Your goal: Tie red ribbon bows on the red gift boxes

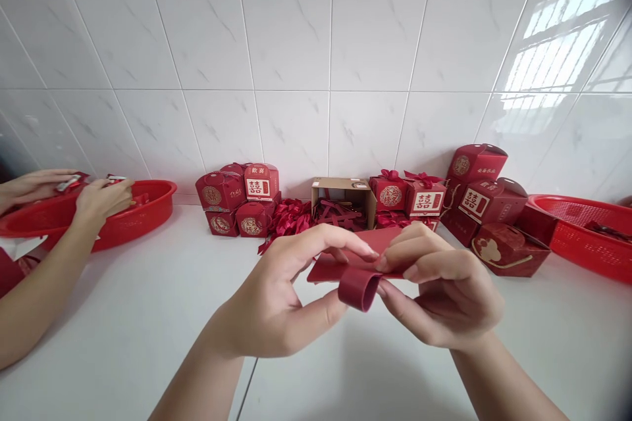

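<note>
Above the white table, both hands hold a flat red card piece [368, 247] with a dark red looped strap [356, 289] curling out on its near side. My left hand [281, 293] has its fingers along the card's top and its thumb against the loop. My right hand [439, 286] pinches the card's right side, fingertips on top and thumb beneath, close to the loop. Fingers cover part of the card, and its far side is partly hidden by them.
Stacked red gift boxes [220, 192] stand at the wall beside red ribbons [291, 220]. An open cardboard box [340, 185] holds dark red straps. More boxes [494, 200] and a red basket [597, 253] are right. Another person's hands [99, 200] work over a red basin [153, 214].
</note>
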The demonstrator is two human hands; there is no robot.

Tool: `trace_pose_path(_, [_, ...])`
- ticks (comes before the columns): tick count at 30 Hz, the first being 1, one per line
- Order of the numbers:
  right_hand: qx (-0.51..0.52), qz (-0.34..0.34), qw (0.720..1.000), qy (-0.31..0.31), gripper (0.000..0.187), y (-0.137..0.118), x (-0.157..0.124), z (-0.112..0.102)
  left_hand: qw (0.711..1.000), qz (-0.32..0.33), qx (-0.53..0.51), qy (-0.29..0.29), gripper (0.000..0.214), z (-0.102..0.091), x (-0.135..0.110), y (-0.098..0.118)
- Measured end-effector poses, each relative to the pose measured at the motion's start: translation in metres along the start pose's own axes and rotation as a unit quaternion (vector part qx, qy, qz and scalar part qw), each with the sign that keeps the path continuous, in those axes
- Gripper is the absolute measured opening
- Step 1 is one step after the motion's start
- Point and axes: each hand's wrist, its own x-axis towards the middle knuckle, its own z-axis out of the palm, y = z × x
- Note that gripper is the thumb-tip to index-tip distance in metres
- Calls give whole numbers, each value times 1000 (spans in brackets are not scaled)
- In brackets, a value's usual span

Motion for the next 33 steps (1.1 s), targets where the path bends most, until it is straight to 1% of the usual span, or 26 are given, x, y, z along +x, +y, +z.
trace_pose_path(5, [-1,-10,1000,4,28,-1,3,1,1000,9,-20,11,31,5,0,-7])
trace_pose_path(11, [-4,-2,1000,19,32,-3,1,1,996,59,8,70,29,9,1,-10])
trace_pose_path(15, [2,13,1000,22,39,-3,-1,3,993,64,15,98,32,13,0,-11])
trace_pose_path(17, [11,32,999,35,38,-2,-1,5,991,60,14,119,31,15,0,-13])
trace_pose_path(18, [19,46,998,41,36,-1,-1,6,990,57,26,128,30,16,1,-13])
trace_pose_path(20, [34,85,995,51,32,1,-2,9,985,49,85,144,27,17,1,-16])
trace_pose_path(22, [47,149,986,51,28,3,-4,12,973,47,162,155,25,16,2,-19])
trace_pose_path(24, [66,228,971,37,25,4,-5,13,963,45,216,154,26,15,2,-22])
trace_pose_path(26, [105,284,953,26,24,5,-6,14,960,42,238,141,28,13,2,-25])
trace_pose_path(29, [162,323,932,24,23,4,-5,16,959,38,251,128,27,10,1,-28])
trace_pose_path(33, [162,351,922,29,21,4,-4,20,959,38,256,119,24,8,1,-29])
